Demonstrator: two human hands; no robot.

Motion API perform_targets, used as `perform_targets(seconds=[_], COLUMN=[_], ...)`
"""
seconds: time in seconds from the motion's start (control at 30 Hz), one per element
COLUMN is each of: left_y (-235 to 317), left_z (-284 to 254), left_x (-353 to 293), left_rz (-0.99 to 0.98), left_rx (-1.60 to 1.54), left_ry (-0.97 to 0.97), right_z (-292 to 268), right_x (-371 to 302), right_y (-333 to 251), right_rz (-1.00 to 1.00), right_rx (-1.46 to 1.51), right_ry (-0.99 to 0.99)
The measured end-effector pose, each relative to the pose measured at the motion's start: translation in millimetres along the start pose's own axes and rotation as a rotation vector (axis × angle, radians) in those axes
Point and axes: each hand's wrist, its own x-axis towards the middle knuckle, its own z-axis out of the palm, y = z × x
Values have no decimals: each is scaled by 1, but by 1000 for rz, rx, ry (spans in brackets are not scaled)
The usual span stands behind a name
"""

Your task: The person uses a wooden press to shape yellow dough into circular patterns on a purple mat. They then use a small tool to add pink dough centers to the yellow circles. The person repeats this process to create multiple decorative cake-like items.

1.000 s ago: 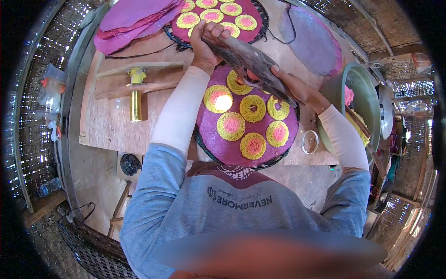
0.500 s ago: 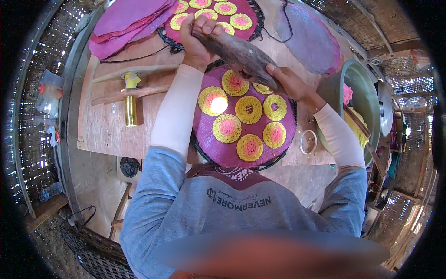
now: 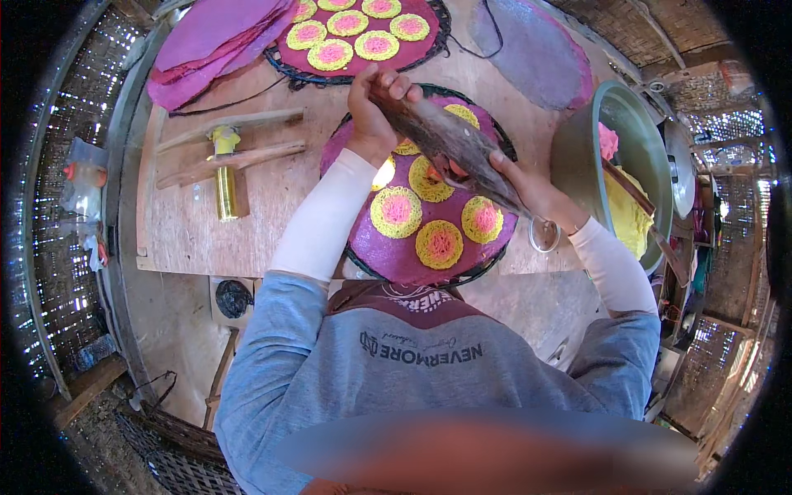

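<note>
My left hand (image 3: 375,115) and my right hand (image 3: 535,190) are closed round opposite ends of a dark wooden hand press (image 3: 445,142), which slants across the near tray. Beneath it lies a round dark-rimmed tray covered with a purple sheet (image 3: 375,250). Lacy yellow rings of extruded dough sit on the sheet, several filled with pink strands, like the round piece (image 3: 439,245) at the front. A bit of pink shows under the press's middle, over a yellow ring (image 3: 431,183). The press hides the pieces at the back right.
At left on the table lies another press with wooden handles and a brass cylinder (image 3: 225,194), yellow dough on top. Behind are a second filled tray (image 3: 355,62) and stacked purple sheets (image 3: 214,41). A green tub (image 3: 577,140) with pink and yellow dough stands at right, near a clear ring (image 3: 544,238).
Both hands and the press have come nearer to me and slightly right, now covering more of the tray. The view has shifted a little, showing more of the far tray.
</note>
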Motion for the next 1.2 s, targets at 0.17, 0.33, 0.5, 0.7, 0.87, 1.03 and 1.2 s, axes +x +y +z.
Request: perform_targets(seconds=[0.17, 0.33, 0.5, 0.7, 0.87, 1.03, 1.2], left_y=[2, -6, -7, -59, -77, -78, -80], left_z=[4, 5, 51, 32, 6, 7, -3], left_x=[-6, -7, 14, 30, 43, 46, 49], left_rz=[61, 33, -7, -102, -175, -118, -98], left_rx=[55, 81, 95, 77, 13, 59, 69], left_ry=[39, 22, -165, -26, -18, 28, 37], right_z=[7, -3, -18, -38, -40, -35, -43], right_x=[-14, -4, -31, -41, -36, -32, -35], right_y=[-20, 3, -12, 20, 32, 36, 19], right_rz=[38, -62, -113, 44, 33, 101, 94], right_rx=[-104, -247, 144, 131, 0, 46, -53], right_ry=[42, 128, -13, 102, 150, 176, 181])
